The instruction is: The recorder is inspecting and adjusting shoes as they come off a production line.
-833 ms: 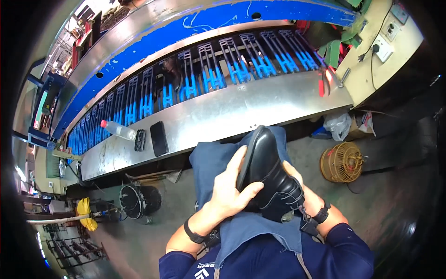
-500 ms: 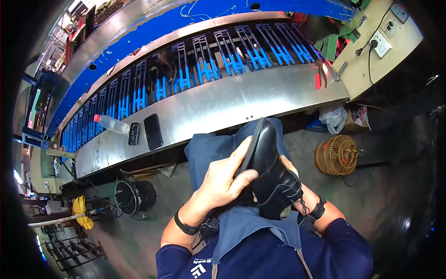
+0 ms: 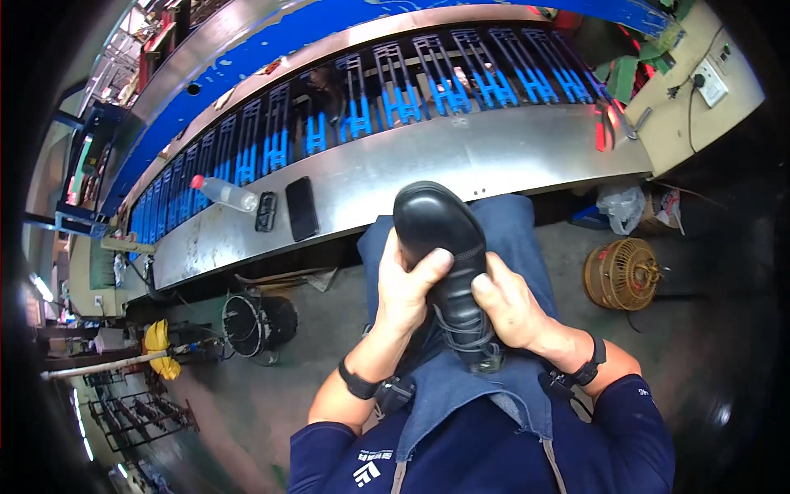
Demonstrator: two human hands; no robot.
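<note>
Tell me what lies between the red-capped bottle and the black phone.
In the head view, a small black object lies between the bottle and the phone; its exact kind is unclear.

A clear plastic bottle (image 3: 229,195) with a red cap (image 3: 197,181) lies on the long silver metal ledge (image 3: 527,144), its base just beside a small black case (image 3: 265,212); a flat black rectangular phone (image 3: 302,209) lies to the case's right. Behind them runs a row of black-and-blue forked racks (image 3: 401,107). Red-handled pliers (image 3: 600,132) lie at the ledge's right end. A round brown openwork basket (image 3: 619,276) rests on the grey floor (image 3: 239,403).
</note>
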